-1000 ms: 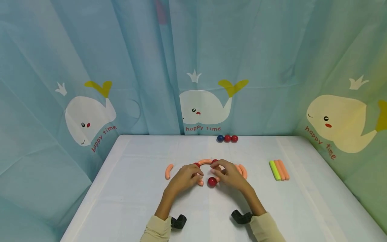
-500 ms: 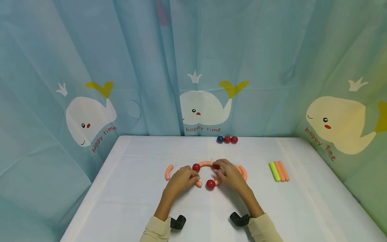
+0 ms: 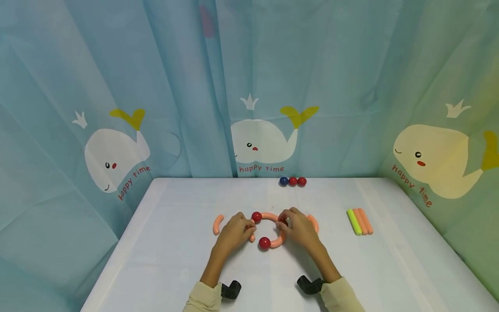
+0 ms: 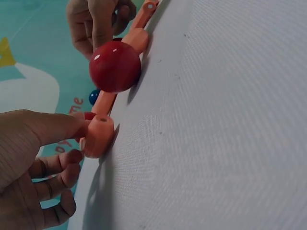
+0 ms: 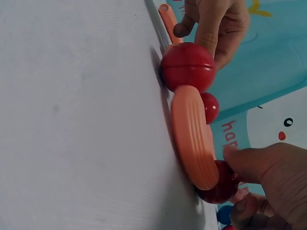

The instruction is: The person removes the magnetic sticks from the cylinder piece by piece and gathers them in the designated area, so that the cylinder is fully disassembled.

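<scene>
In the head view, curved orange rods and red balls form a partial ring on the white table. My left hand [image 3: 235, 230] pinches the left curved rod [image 4: 99, 136] between thumb and fingers, close to the upper-left red ball [image 3: 256, 217]. My right hand [image 3: 301, 229] grips a red ball [image 5: 220, 184] on the ring's right side, thumb against it. From that ball the right curved rod [image 5: 192, 139] runs to the near red ball [image 3: 264, 243]. The top curved rod [image 3: 269, 215] spans between the upper-left ball and the right hand. Fingers partly hide the gripped ball.
One loose curved orange rod [image 3: 218, 225] lies left of the left hand; more curved rods [image 3: 313, 222] lie beside the right hand. Straight green and orange rods [image 3: 359, 221] sit further right. A blue ball [image 3: 283, 181] and two red balls [image 3: 297, 181] line the back edge, before a curtain.
The near red ball and right curved rod have swung left and toward me. The left rod has turned more upright, its near end shifting left. Both hands keep about the same place.
</scene>
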Available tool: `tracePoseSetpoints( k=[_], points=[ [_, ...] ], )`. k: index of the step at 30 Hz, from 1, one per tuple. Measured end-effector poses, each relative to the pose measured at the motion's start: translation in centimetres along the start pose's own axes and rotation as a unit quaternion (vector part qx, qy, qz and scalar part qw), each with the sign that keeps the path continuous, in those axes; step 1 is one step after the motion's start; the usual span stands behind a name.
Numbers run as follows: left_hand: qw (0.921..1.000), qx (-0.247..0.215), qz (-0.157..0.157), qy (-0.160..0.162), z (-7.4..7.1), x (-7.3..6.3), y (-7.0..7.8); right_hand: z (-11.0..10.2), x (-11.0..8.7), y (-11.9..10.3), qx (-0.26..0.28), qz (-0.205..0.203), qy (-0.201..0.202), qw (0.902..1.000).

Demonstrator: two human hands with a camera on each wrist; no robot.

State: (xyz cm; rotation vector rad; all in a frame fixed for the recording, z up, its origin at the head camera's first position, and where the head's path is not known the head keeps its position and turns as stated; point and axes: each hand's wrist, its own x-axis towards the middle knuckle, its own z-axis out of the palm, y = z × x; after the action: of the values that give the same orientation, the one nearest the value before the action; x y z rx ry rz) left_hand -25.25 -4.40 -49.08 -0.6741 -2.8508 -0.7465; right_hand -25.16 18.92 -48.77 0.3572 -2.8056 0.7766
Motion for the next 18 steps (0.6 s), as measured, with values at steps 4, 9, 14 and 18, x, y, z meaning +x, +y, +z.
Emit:
tracePoseSetpoints(
  k=[4,9,14,18],
  points=[
    [0.9999,0.001,-0.003,0.010,0.1,-0.1,0.0,-0.1,-0.2,-0.1,-0.004,-0.008,0.000,1.0000],
    [0.9988,-0.033,-0.028,0.022,0.3,-0.2,-0.1,0.3,-0.2,-0.1,0.011,-0.018,0.033,0.9992],
    [0.9918,-0.084,-0.093,0.025,0.5,-0.1,0.1,1.1,-0.1,-0.4,0.028,-0.076,0.046,0.9957],
    [0.9838,-0.118,-0.134,0.016,0.6,-0.1,0.5,1.3,0.0,-0.5,0.020,-0.077,0.029,0.9964]
  ],
)
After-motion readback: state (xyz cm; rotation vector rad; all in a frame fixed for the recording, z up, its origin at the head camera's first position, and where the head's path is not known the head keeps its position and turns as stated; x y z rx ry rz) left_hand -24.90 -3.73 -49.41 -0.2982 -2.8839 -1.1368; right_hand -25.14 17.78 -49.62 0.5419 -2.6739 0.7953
